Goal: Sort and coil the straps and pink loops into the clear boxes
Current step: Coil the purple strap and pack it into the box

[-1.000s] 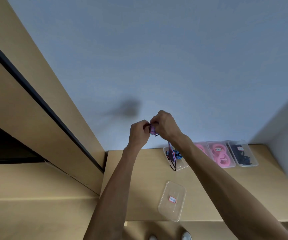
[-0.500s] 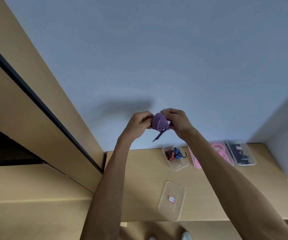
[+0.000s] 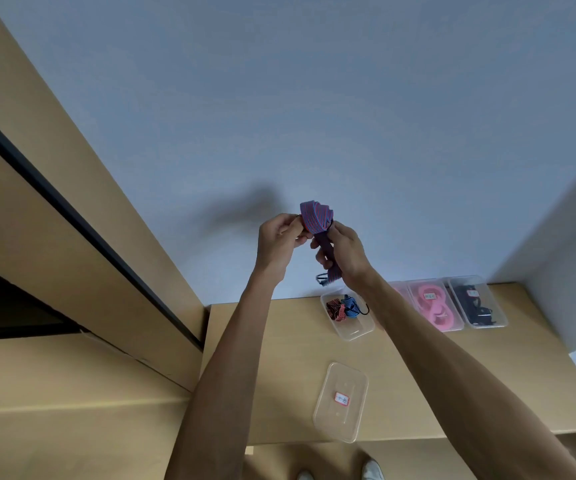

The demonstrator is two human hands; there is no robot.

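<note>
Only one view on my feed: head camera, wide-angle, looking forward and down over both raised forearms toward wooden table (image 3: 279, 358) against blue-grey wall (image 3: 314, 98); hands close to lens, table edge and shoe tips lowest in frame

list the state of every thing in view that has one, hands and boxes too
left hand: grips the coil's side
right hand: holds the strap's loose tail
striped strap: mostly coiled, held up above the table
open clear box: holds two coiled straps
pink loops box: full, lid on
black straps box: lid on
loose lid: flat on table
</note>
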